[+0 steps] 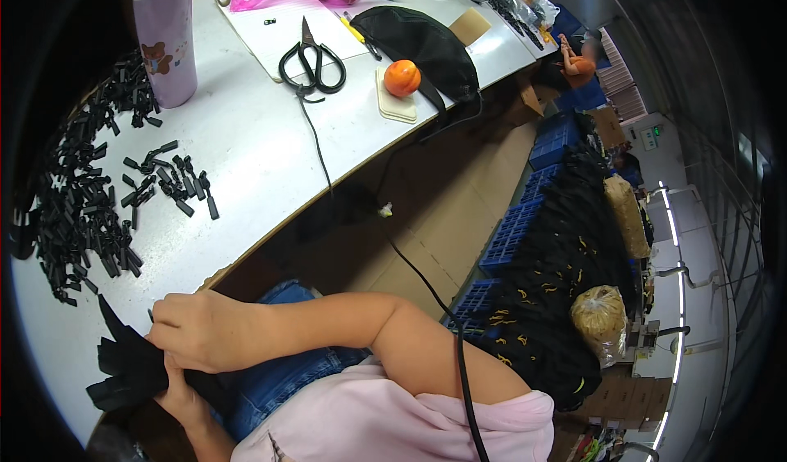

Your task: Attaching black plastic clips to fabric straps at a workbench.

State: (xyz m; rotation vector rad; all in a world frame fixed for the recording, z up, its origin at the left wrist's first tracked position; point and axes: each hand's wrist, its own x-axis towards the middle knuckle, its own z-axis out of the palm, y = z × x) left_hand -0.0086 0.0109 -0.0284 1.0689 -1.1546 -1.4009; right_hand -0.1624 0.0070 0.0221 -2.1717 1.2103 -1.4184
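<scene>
Black fabric (123, 372) is bunched at the near left table edge, with pointed flaps sticking out. My right hand (193, 331) is closed over its upper side, fingers curled and pressed together; a small dark tip shows by the knuckles. Just below, my left hand (178, 392) grips the same fabric from underneath, partly hidden by the right hand. What lies between the fingertips is hidden. Close by on the white table (246, 167) is a large heap of small black zipper pulls (78, 208). A smaller loose group of pulls (176, 179) lies to its right.
A lilac tumbler (166, 44) stands beside the heap. Farther back are black-handled scissors (311, 64) tied to a cord, an orange fruit (402, 78) and a black fabric piece (422, 44). Blue crates (512, 232) of black goods line the right. A black cable (455, 331) crosses my arm.
</scene>
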